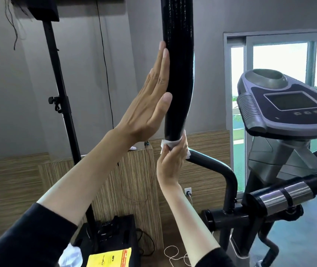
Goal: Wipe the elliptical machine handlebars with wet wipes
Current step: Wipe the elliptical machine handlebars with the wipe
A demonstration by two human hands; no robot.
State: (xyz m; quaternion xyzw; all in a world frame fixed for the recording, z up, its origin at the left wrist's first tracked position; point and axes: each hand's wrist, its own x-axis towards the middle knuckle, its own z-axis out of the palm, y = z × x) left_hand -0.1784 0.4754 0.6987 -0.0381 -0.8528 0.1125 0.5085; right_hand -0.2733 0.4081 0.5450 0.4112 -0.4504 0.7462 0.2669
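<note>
Clamps wet wipe point(170, 144) around the lower end of the upright black handlebar point(178, 74) with right hand point(173, 160) curled round both, wipe bunched above the fingers; higher up, presses left hand point(150, 105) flat against the bar's left side, fingers straight, holding nothing

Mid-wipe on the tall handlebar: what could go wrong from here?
1. The left hand only lies flat against the handlebar and does not grip it, so the bar may swing away under wiping pressure.
2. The wet wipe is bunched in the right hand at the foam's lower end. It could slip out or miss the far side.
</note>
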